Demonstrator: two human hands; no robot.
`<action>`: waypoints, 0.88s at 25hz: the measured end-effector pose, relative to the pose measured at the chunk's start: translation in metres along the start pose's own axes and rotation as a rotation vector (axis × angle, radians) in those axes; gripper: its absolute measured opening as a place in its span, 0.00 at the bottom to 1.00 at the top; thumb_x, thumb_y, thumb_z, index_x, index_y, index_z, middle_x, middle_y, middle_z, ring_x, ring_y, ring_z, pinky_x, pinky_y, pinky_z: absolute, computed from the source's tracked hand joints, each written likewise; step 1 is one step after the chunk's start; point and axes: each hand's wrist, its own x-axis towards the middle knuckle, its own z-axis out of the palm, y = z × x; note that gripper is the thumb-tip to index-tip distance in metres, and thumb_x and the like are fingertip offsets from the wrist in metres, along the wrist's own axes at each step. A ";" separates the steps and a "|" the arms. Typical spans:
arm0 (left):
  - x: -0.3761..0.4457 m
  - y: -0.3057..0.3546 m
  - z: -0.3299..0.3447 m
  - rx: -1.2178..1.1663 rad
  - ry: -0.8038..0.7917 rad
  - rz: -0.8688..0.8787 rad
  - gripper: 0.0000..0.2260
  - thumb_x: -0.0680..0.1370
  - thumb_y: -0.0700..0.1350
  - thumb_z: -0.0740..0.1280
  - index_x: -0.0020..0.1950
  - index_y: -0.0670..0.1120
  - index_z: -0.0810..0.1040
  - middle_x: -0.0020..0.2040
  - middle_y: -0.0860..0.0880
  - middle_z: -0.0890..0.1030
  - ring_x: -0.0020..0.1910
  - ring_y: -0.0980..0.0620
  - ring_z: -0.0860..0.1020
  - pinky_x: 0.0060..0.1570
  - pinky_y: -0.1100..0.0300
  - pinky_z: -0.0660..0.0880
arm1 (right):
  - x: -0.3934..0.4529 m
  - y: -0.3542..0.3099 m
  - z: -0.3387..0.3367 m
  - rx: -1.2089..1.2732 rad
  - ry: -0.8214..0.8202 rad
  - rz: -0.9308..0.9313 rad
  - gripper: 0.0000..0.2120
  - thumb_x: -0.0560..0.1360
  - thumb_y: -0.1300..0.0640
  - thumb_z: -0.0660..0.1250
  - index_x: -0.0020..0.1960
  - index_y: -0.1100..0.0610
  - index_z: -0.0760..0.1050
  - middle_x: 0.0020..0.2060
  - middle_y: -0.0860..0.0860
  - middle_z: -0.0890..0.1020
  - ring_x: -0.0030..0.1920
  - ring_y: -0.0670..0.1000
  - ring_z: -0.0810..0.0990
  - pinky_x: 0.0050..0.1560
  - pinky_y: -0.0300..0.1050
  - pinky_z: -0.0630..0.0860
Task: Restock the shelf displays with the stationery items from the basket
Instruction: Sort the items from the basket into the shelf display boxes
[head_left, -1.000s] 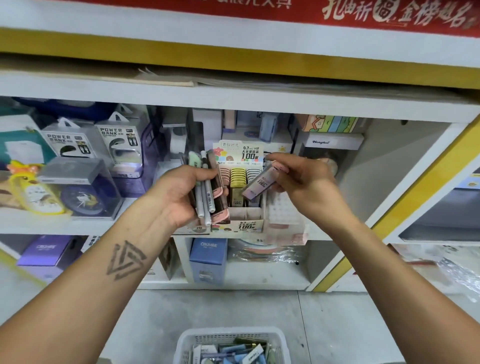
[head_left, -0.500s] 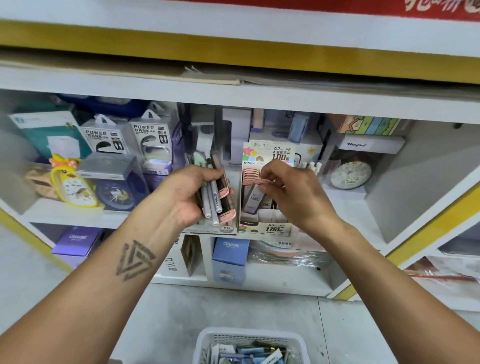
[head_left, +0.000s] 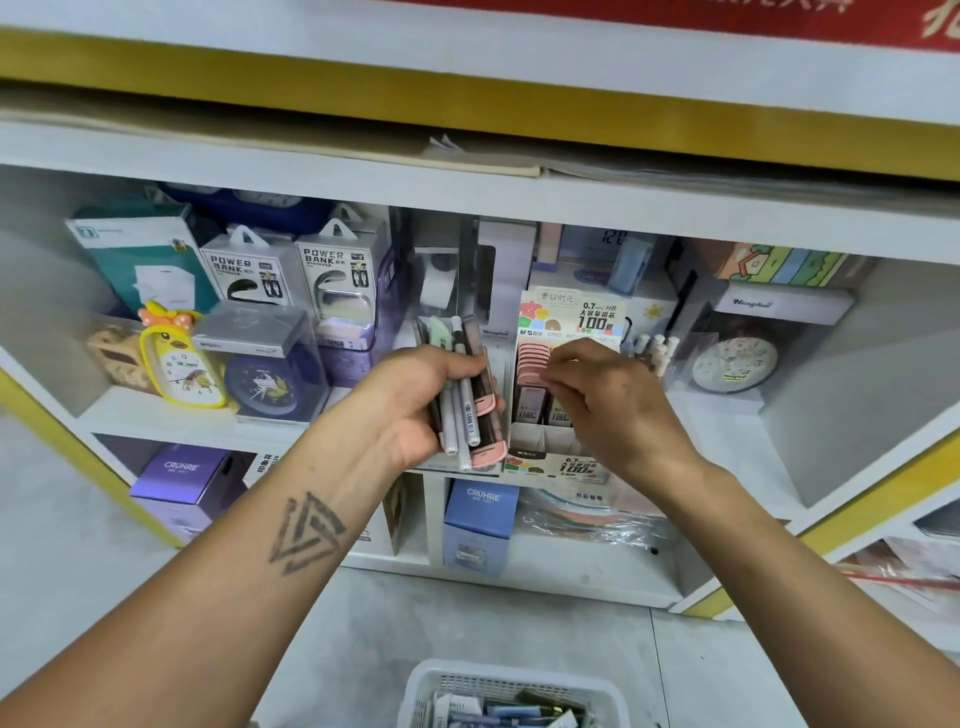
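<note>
left hand (head_left: 426, 405) clenched round a mixed bundle (head_left: 465, 395): white pens, pink-capped lead cases, all upright, just left of the display box (head_left: 563, 457) on the middle shelf (head_left: 727, 457). right hand (head_left: 613, 400) at the box's pink row, fingertips curled on the top of a lead case (head_left: 535, 402) that sits low in its slot; i cannot tell if i'm pinching it or only pressing it down

risks as i judge them:
- bundle is fat and loosely fanned, so one pen could slide out the bottom and drop to the floor, not the basket (head_left: 511, 691) below
- pushing hard on the case could tip the light card box backward or shove it off the shelf edge
- my knuckles are near the small white tubes (head_left: 657, 351) to the right; a wide withdrawal could knock them

basket has stock left in it
</note>
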 end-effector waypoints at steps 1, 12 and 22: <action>0.000 -0.001 0.002 0.004 0.001 -0.004 0.03 0.79 0.38 0.64 0.47 0.41 0.77 0.37 0.44 0.79 0.32 0.47 0.80 0.36 0.51 0.80 | 0.000 -0.001 -0.001 0.012 0.024 0.018 0.08 0.79 0.63 0.68 0.55 0.61 0.84 0.51 0.52 0.83 0.48 0.55 0.82 0.49 0.54 0.79; 0.007 -0.009 0.016 -0.081 0.063 0.069 0.04 0.79 0.36 0.65 0.47 0.37 0.79 0.34 0.40 0.82 0.30 0.44 0.82 0.34 0.49 0.81 | -0.007 -0.020 -0.024 0.948 -0.328 0.480 0.11 0.74 0.70 0.72 0.55 0.62 0.77 0.37 0.60 0.84 0.32 0.56 0.83 0.33 0.46 0.79; 0.004 -0.002 0.011 -0.116 0.132 0.057 0.01 0.78 0.35 0.67 0.47 0.40 0.77 0.34 0.42 0.80 0.28 0.46 0.80 0.32 0.51 0.82 | -0.013 0.002 -0.035 1.081 -0.241 0.341 0.20 0.68 0.68 0.75 0.60 0.61 0.80 0.54 0.53 0.86 0.53 0.53 0.85 0.50 0.42 0.81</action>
